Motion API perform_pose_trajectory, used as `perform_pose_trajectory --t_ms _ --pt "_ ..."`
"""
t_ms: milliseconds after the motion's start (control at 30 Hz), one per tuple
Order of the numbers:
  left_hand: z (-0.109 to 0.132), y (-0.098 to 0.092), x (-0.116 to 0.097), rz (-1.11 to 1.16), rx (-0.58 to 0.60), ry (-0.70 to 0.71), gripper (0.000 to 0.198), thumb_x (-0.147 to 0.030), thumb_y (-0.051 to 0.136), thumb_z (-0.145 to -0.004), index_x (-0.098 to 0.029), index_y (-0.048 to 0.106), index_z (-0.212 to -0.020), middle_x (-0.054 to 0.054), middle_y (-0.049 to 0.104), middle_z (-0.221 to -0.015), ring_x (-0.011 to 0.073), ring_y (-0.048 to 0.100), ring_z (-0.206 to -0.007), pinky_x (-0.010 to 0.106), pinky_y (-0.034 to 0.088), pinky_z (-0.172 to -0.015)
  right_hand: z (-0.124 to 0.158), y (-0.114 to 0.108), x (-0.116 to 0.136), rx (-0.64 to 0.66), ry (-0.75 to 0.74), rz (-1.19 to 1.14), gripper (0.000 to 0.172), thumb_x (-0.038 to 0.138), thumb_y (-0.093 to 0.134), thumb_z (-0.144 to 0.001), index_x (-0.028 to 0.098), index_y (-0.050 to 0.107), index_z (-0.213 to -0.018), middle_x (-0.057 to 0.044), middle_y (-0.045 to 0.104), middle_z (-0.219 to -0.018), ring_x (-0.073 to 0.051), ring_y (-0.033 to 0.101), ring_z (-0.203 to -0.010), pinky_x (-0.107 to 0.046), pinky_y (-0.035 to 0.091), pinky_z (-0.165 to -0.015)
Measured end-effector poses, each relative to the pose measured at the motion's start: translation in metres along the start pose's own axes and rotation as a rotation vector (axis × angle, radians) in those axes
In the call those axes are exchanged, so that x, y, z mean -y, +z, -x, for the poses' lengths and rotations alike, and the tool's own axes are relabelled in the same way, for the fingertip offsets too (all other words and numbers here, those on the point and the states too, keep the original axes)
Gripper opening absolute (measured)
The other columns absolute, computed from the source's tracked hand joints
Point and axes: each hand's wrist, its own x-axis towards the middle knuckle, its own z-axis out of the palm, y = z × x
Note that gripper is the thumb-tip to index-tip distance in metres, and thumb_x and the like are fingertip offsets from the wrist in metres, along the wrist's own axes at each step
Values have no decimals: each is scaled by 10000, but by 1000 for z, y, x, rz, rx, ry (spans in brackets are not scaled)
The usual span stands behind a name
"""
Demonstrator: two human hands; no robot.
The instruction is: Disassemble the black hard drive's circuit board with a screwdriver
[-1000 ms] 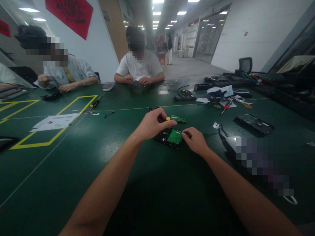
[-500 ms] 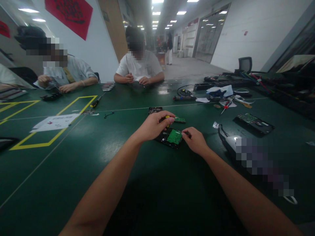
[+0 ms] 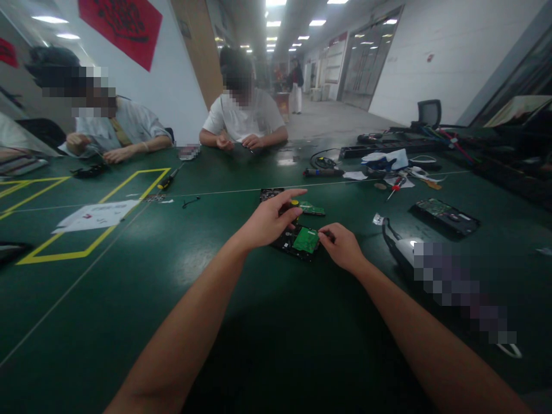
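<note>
A black hard drive (image 3: 288, 248) with a green circuit board (image 3: 307, 239) lies on the green table in front of me. My left hand (image 3: 266, 223) is over its far left part, closed on a screwdriver (image 3: 295, 203) whose yellow handle end shows between thumb and fingers. The index finger sticks out above the handle. The screwdriver's tip is hidden. My right hand (image 3: 342, 244) pinches the drive's right edge with thumb and fingertips. Just behind lie a loose green circuit board (image 3: 313, 209) and another dark drive (image 3: 271, 193), partly covered by my left hand.
On the right are another hard drive (image 3: 446, 217), a pouch-like item (image 3: 401, 253) with a strap, and a red screwdriver (image 3: 397, 187). A glove (image 3: 388, 161) and cables lie farther back. Left are a paper sheet (image 3: 97, 215) and yellow tape. Two people work across the table.
My left index finger has lifted and straightened off the yellow handle, and the fingers have loosened a little. My right hand and the drive stay in place.
</note>
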Motion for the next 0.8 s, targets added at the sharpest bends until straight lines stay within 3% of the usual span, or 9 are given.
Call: perform_pose_trajectory --t_ms 200,333,467,667,800 --pt "-1 3 1 -87 -91 2 319 -393 706 -942 -222 723 -1211 89 690 -1153 164 656 -804 284 611 -630 0 -1 1 10 4 1 183 307 579 -980 204 723 -1025 -74 688 -999 -193 627 -815 -325 481 -726" --pt "-1 1 2 -37 -55 -43 392 -377 643 -987 -204 660 -1339 102 706 -1123 156 683 -765 303 610 -666 0 -1 -1 20 2 3 193 325 579 -983 204 721 -1036 -73 689 -1000 -195 629 -830 -326 483 -737" --pt "-2 1 7 56 -13 -43 454 -311 603 -993 -190 588 -1431 119 691 -1188 188 695 -884 338 633 -747 1 -2 0 23 0 5 207 328 568 -989 200 725 -1032 -74 686 -1004 -195 632 -834 -327 483 -740" --pt "-2 1 8 27 -66 -5 478 -294 675 -946 -247 604 -1417 53 663 -996 162 633 -799 336 647 -712 0 -1 0 8 2 -1 187 312 578 -978 204 725 -1020 -71 694 -987 -193 634 -819 -328 487 -739" --pt "-1 1 4 -56 -62 8 429 -348 722 -923 -245 674 -1336 82 682 -1145 169 640 -822 318 634 -684 0 0 -2 5 -4 0 189 319 587 -974 205 723 -1039 -70 688 -993 -194 635 -820 -328 490 -735"
